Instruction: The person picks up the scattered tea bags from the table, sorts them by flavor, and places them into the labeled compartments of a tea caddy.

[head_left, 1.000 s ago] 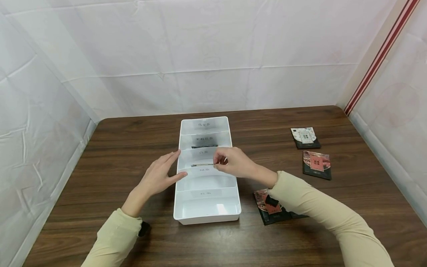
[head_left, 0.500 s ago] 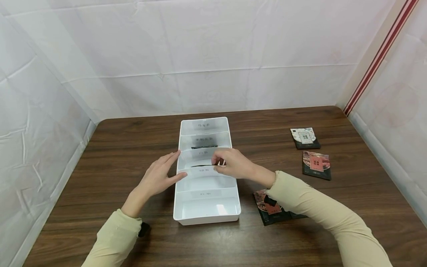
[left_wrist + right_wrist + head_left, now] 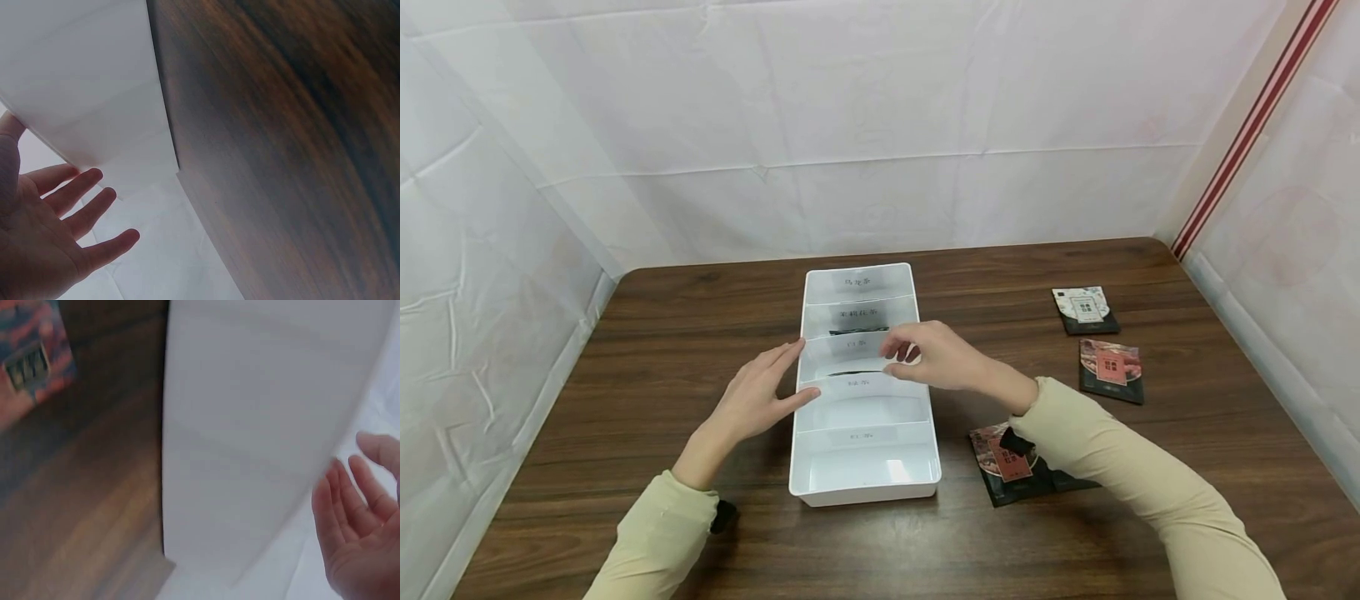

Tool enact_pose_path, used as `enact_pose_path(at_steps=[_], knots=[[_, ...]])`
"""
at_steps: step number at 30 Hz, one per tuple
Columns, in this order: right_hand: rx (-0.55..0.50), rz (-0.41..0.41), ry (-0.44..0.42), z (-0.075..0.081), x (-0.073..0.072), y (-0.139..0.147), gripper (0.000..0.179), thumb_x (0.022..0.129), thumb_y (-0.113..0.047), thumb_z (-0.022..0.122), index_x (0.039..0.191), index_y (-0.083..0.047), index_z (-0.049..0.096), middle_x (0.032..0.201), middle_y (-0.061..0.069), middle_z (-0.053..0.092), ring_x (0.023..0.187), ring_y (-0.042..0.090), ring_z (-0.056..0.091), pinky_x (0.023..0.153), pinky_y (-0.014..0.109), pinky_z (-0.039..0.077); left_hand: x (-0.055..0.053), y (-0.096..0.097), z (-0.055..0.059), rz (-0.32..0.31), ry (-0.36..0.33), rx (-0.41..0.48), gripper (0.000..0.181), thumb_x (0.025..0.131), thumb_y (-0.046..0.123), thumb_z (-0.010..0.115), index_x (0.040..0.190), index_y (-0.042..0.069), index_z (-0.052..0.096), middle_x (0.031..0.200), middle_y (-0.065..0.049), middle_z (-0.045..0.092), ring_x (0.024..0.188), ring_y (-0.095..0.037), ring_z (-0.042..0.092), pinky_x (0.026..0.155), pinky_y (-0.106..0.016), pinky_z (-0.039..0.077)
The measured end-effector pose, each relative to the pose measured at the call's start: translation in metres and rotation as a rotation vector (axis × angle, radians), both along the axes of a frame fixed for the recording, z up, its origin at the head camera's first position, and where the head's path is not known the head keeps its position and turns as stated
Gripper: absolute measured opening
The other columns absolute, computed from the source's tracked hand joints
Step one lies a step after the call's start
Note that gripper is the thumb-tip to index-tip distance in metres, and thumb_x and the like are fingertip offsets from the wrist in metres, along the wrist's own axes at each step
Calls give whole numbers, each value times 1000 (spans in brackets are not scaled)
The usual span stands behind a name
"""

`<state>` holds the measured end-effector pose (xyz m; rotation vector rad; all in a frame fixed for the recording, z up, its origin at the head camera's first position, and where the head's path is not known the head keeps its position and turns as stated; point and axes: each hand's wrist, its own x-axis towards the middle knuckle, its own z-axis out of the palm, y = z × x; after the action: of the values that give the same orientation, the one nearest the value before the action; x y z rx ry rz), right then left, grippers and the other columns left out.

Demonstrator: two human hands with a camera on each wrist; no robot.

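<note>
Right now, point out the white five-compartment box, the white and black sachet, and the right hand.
White five-compartment box (image 3: 842,467): head view, floor of nearest compartment.
White and black sachet (image 3: 1086,310): head view, printed central label.
Right hand (image 3: 943,358): head view, back of the hand.

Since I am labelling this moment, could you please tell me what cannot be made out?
Head: middle-compartment tea packet, all but its edge hidden by a divider.
Head: dark packet, mostly hidden by the right sleeve.
Right wrist: patterned tea packet, cut off by the frame's corner, print blurred.
</note>
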<state>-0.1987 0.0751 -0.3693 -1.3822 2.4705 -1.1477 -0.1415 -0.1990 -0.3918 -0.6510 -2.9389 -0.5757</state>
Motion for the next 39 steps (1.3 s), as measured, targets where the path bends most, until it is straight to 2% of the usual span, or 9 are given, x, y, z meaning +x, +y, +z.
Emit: enact_pose_path(at_steps=[4, 9, 14, 17, 23, 27, 32, 35, 39], knots=[[-43, -16, -78, 10, -7, 17, 19, 80, -11, 64, 96, 0, 61, 87, 4, 62, 75, 10, 57, 67, 27, 49, 0, 0, 0, -1, -3, 0, 73, 80, 40, 61, 134, -1, 34, 129, -21, 41, 116, -35, 38, 92, -51, 30], [-67, -90, -176, 22, -22, 51, 24, 81, -20, 65, 101, -7, 61, 92, 3, 62, 80, 13, 58, 72, 33, 48, 0, 0, -1, -2, -2, -4, 73, 81, 40, 61, 134, 0, 34, 128, -21, 41, 116, -36, 38, 91, -51, 30], [-80, -195, -301, 27, -40, 90, 30, 83, -24, 62, 108, -6, 59, 99, 10, 61, 84, 20, 58, 74, 35, 46, -1, 0, -1, -3, 16, -1, 72, 81, 40, 61, 134, -1, 34, 128, -21, 42, 115, -36, 38, 91, -51, 31], [-109, -298, -375, 23, -51, 116, 35, 85, -24, 60, 113, -2, 56, 101, 13, 59, 84, 20, 58, 73, 33, 48, -1, 0, -2, -6, 22, 0, 72, 81, 39, 61, 133, -2, 35, 127, -21, 42, 115, -36, 38, 91, -51, 31], [-206, -534, -534, -3, -76, 165, 47, 85, -31, 58, 119, 0, 49, 110, 16, 54, 95, 24, 55, 82, 39, 44, -1, 0, -2, -2, 19, -3, 72, 81, 39, 61, 133, -2, 35, 128, -21, 42, 115, -36, 38, 91, -51, 31], [-292, -613, -603, -31, -91, 195, 52, 84, -32, 60, 122, 1, 47, 111, 14, 52, 101, 29, 51, 86, 43, 40, 0, 0, -2, 0, 6, 0, 72, 81, 40, 61, 134, -1, 34, 129, -21, 41, 116, -35, 37, 92, -50, 30], [-406, -717, -669, -71, -110, 230, 48, 79, -32, 65, 119, -7, 53, 109, 5, 53, 93, 17, 56, 78, 28, 46, 1, 0, -1, 1, -3, 1, 73, 81, 40, 60, 135, 0, 33, 129, -21, 40, 117, -35, 37, 92, -50, 29], [-450, -859, -641, -93, -121, 246, 48, 76, -36, 68, 115, -9, 56, 107, 5, 54, 89, 12, 56, 74, 22, 47, 1, 0, -1, 3, -3, -1, 73, 81, 41, 60, 135, 0, 33, 129, -20, 40, 117, -35, 37, 92, -50, 30], [-321, -1043, -481, -114, -130, 260, 57, 75, -49, 61, 116, -10, 54, 111, 7, 50, 93, 14, 53, 76, 27, 46, 1, 0, -1, 1, 0, -3, 73, 81, 41, 60, 135, 0, 33, 129, -20, 41, 116, -35, 37, 92, -51, 30]])
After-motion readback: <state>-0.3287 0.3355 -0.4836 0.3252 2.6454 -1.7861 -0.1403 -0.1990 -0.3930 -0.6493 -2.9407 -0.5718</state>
